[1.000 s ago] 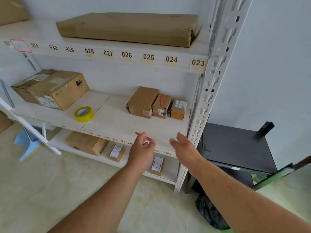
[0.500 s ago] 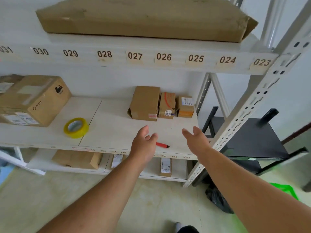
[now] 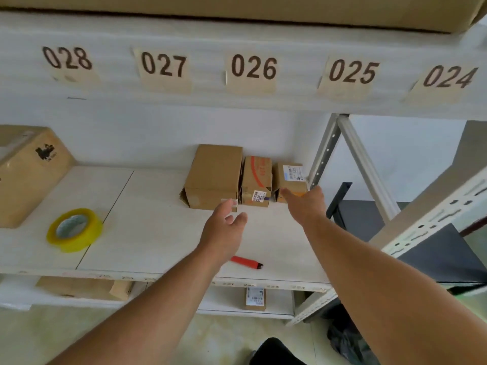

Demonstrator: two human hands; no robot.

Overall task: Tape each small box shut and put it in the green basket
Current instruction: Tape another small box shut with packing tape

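Step in hand: reaching for a box, none yet taped. Shelf [image 3: 163,233] edge tags read 028 to 024. Three small boxes [image 3: 257,180] stand at the back. Tape roll [image 3: 74,230] lies left. Left hand [image 3: 224,227] and right hand [image 3: 307,204] are spread, empty. Next: grip one box.
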